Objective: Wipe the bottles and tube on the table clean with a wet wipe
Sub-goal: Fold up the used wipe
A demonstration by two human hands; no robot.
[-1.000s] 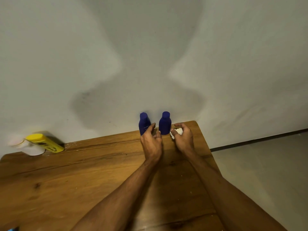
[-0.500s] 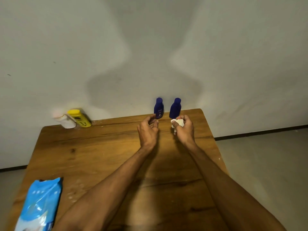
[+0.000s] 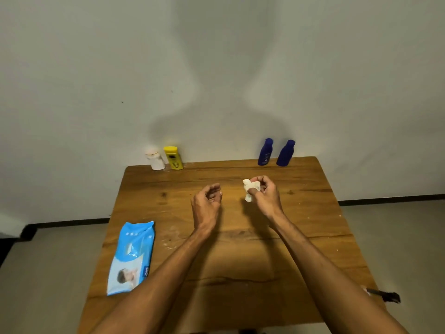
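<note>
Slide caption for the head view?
Right hand grips crumpled wipe over table; left hand empty; blue bottles behind.

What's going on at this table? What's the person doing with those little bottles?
A person is wiping down toiletry containers. Their right hand grips a crumpled wet wipe over the wooden table; the left hand is empty, fingers loosely curled. Neither touches a container now. A blue bottle and a second blue bottle stand back right by the wall, a yellow bottle and a white container back left. A blue wipes pack lies front left.
</note>
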